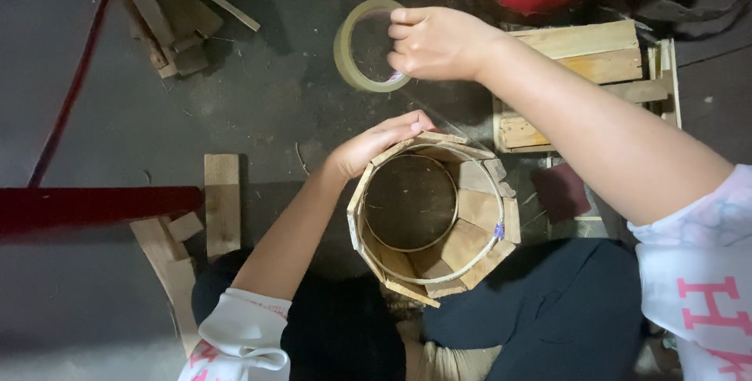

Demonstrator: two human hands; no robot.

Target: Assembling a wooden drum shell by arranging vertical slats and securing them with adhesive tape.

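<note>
A tape roll [370, 46] was gripped by the right hand [435, 42] at upper centre; the wooden-slat barrel [433, 216] rim was clasped by the left hand [374, 144].

The left hand [374, 144] sits at the centre of the frame, palm down and fingers curved together, its bare forearm rising from a white sleeve at the lower left. The right hand [432, 41] is at the upper centre, fingers curled in a pinch, its forearm running diagonally down to the right edge.
</note>
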